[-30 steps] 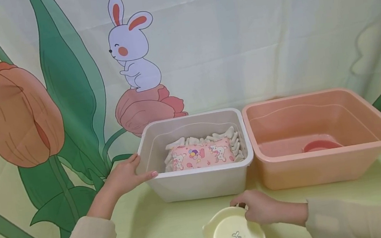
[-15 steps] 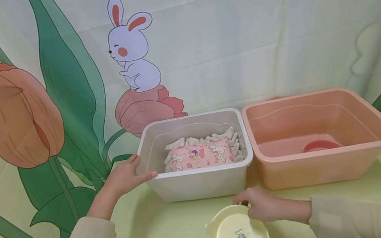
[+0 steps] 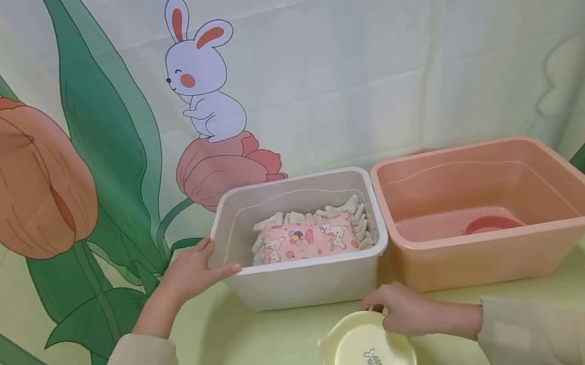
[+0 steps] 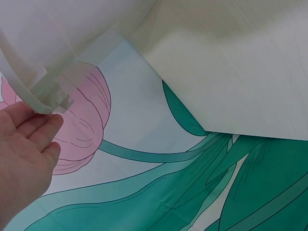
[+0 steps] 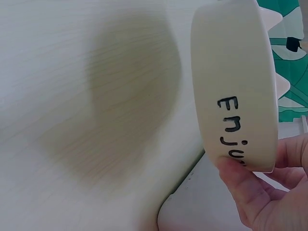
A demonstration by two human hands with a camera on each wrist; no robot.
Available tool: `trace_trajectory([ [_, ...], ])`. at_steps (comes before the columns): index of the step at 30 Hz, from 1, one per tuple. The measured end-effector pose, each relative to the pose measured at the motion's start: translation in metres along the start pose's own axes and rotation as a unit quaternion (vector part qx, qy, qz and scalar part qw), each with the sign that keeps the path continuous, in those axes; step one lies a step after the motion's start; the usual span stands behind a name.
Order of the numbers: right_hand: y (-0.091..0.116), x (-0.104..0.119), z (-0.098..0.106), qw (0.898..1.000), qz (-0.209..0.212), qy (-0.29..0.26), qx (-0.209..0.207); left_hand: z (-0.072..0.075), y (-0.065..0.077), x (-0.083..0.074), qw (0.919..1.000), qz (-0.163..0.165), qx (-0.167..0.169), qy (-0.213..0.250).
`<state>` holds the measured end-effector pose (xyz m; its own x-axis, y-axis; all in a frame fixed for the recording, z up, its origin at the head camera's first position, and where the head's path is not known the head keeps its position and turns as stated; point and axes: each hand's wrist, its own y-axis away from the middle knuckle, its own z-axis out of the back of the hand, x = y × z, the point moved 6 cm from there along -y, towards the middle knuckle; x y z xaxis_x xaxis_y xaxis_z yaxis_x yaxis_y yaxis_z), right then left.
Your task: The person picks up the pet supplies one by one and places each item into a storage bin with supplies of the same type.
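Observation:
My left hand (image 3: 191, 273) holds the front left corner of a white plastic tub (image 3: 304, 281), thumb along the front rim and fingers at the side; the left wrist view shows the fingertips (image 4: 52, 126) right under the rim. With its thumb and fingers, my right hand (image 3: 408, 313) pinches the edge of a pale yellow pet bowl (image 3: 354, 351) that has pointed ears and a fish-bone print inside. Dark lettering runs along the bowl's outer wall (image 5: 236, 57) in the right wrist view. The bowl is over the table in front of the tubs, its near edge cut off by the head view.
Inside the white tub lies a pink printed cushion (image 3: 310, 239) against pale knobbly pieces (image 3: 360, 223). A peach tub (image 3: 498, 254) stands close on its right, with a red round object (image 3: 492, 223) inside. Behind both hangs a printed cloth (image 3: 367, 76); the table (image 3: 259, 357) is light green.
My right hand has moved slightly away from me and to the right with the yellow bowl. The left hand stays on the white tub's corner.

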<state>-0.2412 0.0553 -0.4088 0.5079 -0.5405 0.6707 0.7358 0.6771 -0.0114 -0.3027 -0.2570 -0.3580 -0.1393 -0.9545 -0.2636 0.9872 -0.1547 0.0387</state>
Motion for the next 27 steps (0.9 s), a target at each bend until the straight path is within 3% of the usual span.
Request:
trace_trajectory([
  [27,0.002,-0.0015,0.0091,1.0,-0.002,0.02,0.011,0.0006,0.0004,0.0007,1.0,-0.002,-0.007,-0.006],
])
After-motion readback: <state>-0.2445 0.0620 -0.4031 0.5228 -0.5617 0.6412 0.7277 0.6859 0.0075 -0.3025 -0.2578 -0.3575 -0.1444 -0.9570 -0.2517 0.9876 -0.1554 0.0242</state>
